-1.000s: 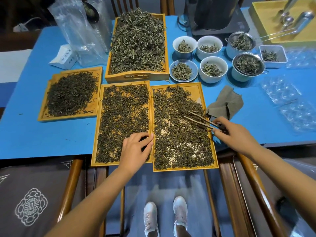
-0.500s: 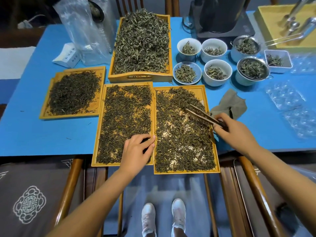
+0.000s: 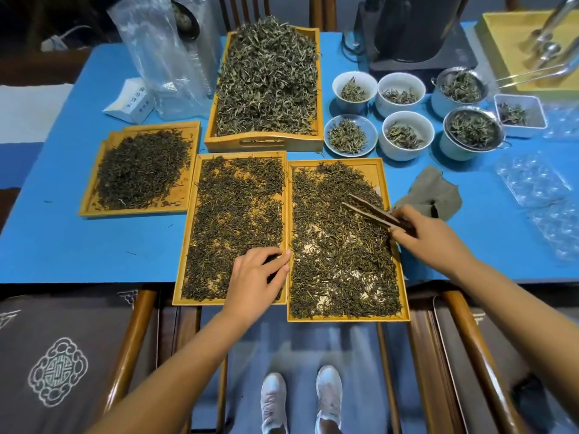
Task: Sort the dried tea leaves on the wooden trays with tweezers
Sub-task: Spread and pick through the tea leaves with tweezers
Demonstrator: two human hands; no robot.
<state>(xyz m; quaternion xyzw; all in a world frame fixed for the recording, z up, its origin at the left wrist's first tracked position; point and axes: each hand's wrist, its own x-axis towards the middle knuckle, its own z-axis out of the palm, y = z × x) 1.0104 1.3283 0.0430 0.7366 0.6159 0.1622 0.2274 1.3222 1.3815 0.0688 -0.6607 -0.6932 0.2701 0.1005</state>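
Arms: both forearms bare, no sleeves in view.
Left hand (image 3: 255,278): no glove, ring or watch.
Right hand (image 3: 429,242): no glove, ring or watch.
Shoes (image 3: 274,402): pale grey-white lace-up trainers, one pair.

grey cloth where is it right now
In the head view, the grey cloth lies crumpled on the blue table, right of the right-hand tray, just beyond the right hand.
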